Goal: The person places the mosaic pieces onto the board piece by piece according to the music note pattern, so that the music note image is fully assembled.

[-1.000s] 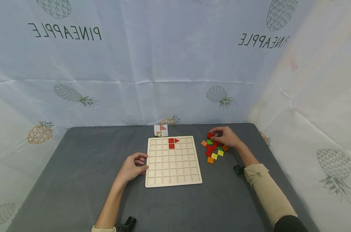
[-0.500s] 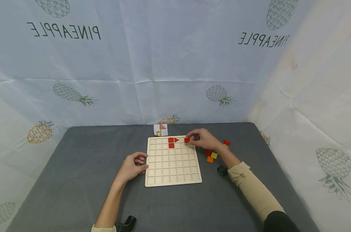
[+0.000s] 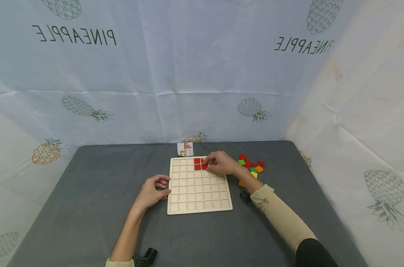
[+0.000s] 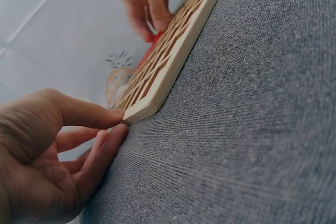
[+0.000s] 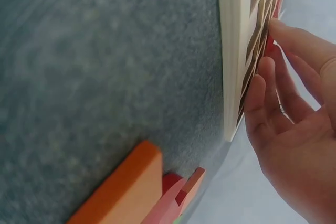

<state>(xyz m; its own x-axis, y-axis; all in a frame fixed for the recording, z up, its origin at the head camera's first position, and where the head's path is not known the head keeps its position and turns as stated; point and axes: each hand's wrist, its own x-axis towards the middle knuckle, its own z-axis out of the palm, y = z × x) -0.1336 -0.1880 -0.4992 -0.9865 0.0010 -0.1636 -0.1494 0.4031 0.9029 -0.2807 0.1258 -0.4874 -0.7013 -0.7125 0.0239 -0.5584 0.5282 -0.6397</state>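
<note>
A pale wooden grid board (image 3: 188, 193) lies on the grey table. My left hand (image 3: 151, 192) is at its left edge; in the left wrist view the thumb and fingers (image 4: 110, 145) grip the board's rim. Two red square tiles, one a red square tile (image 3: 197, 167), sit in cells near the far edge, beside a red triangle tile (image 3: 203, 161) partly covered by fingers. Over the board's far side, my right hand (image 3: 220, 163) pinches another red square tile (image 3: 204, 167) at the cell below the triangle. In the right wrist view, its fingertips hide most of that tile.
Loose red, green, orange and yellow tiles lie right of the board, among them an orange tile (image 3: 259, 169), partly behind the right forearm. A small printed pattern card (image 3: 185, 149) lies beyond the board. A pineapple-print cloth (image 3: 195, 74) hangs behind the table.
My right hand has left the loose tiles and carried a red square tile leftward over the board to the cell below the triangle. My left hand has stayed at the board's edge.
</note>
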